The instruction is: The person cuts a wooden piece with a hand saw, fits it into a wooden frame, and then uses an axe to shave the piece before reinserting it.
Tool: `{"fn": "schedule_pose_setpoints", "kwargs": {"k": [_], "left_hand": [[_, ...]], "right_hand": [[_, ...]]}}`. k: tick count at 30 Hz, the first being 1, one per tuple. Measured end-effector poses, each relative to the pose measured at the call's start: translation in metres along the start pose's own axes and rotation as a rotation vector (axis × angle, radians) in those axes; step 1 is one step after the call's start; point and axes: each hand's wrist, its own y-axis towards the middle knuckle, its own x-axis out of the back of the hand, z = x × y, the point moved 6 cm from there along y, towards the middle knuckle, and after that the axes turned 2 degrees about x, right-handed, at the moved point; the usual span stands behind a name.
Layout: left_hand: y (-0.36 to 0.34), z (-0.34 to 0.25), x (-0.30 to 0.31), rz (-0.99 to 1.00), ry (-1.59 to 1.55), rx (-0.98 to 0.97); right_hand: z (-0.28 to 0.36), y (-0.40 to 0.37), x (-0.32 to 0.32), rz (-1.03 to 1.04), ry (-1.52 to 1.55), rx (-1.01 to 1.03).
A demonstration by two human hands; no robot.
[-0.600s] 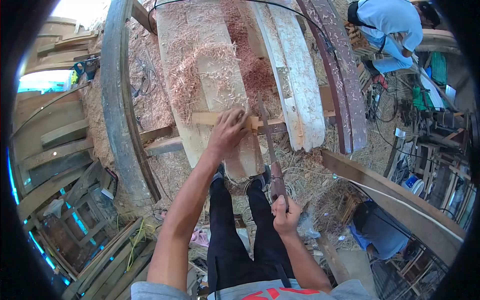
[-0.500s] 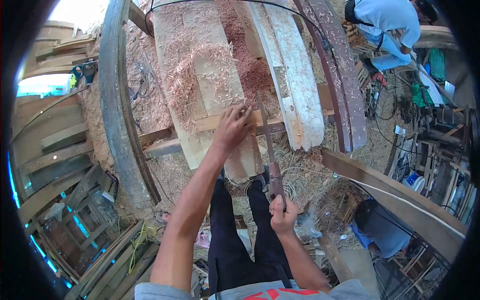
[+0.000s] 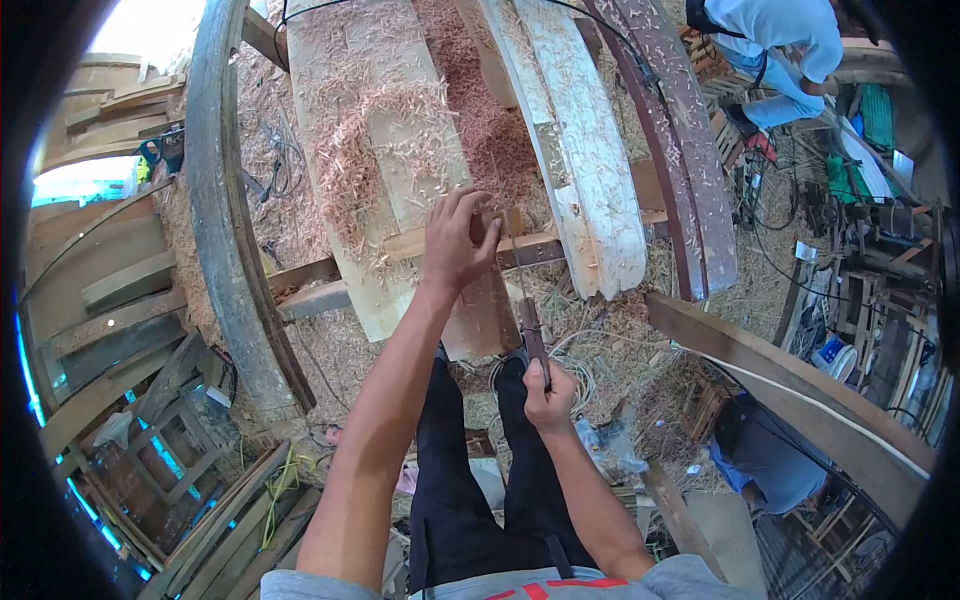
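Note:
My left hand [image 3: 460, 238] presses on a small light wood piece [image 3: 408, 243] that lies across a wide plank covered in shavings [image 3: 405, 130]. Its fingers grip the piece near the right end. In my right hand [image 3: 549, 392] is the dark handle of a handsaw [image 3: 531, 330]. The narrow blade points up and away from me, its far part close beside the fingers of my left hand, at the right end of the wood piece. Whether the teeth are in the wood is hard to tell.
A weathered beam [image 3: 222, 200] stands left of the plank. To the right lie a whitish plank [image 3: 600, 170] and a dark red plank [image 3: 690, 170] with a black cable. One person [image 3: 775, 50] crouches at upper right, another [image 3: 765, 455] at lower right.
My right hand and the saw have moved left and a little up. My left hand has shifted slightly left, its thumb now spread to the right. The view has shifted slightly.

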Motion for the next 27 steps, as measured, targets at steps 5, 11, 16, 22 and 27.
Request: {"fn": "schedule_pose_setpoints", "kwargs": {"k": [5,11,16,22,27], "left_hand": [[0.003,-0.008,0.0,-0.046,0.139,0.005],[0.003,-0.009,-0.002,-0.013,0.138,0.038],[0.005,-0.007,-0.005,0.007,0.174,0.022],[0.005,-0.008,-0.004,0.003,0.204,0.008],[0.004,-0.006,-0.007,0.022,0.216,0.007]], "right_hand": [[-0.013,0.002,-0.005,0.012,0.039,0.014],[-0.015,-0.001,-0.004,0.021,0.099,-0.016],[-0.026,-0.001,-0.005,0.0,0.095,-0.061],[-0.007,0.0,-0.001,-0.002,0.086,-0.124],[0.008,0.015,-0.008,-0.006,0.001,-0.144]]}}
